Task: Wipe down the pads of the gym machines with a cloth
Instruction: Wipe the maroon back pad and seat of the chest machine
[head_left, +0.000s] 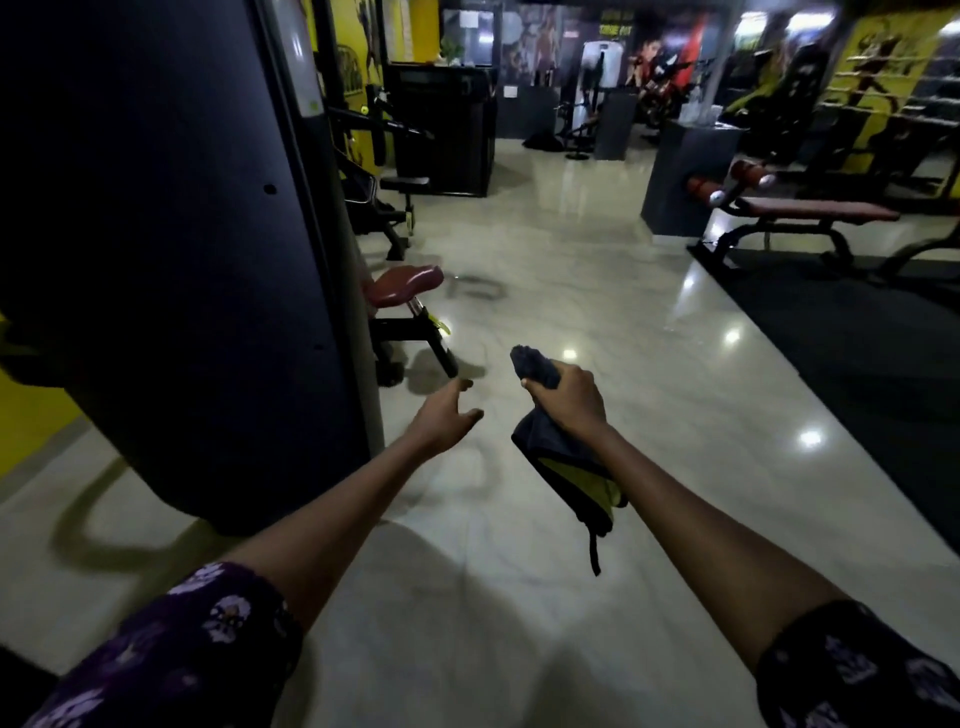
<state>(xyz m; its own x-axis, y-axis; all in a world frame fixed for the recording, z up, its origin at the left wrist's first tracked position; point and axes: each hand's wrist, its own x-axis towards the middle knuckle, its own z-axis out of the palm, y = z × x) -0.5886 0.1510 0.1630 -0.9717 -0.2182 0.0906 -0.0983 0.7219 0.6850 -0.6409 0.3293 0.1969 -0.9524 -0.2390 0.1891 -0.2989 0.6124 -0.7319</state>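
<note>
Currently: dark blue and yellow soft cloth (563, 462), bunched, clenched mid-length in right hand (569, 400), ends drooping; likely light, limp, best gripped wadded. Left hand (444, 418) released, fingers spread. Maroon padded machine seat (408, 283) at 11 o'clock, well apart.

Machine housing (171, 249) left — seat pad (408, 283) behind it, bench (815, 210) far right.

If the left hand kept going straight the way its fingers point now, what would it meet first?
Probably the black frame foot of the machine with the maroon seat pad, just beyond the fingertips of the left hand. Depth is unclear from one view; the hand is well above the floor and might pass over it.
</note>
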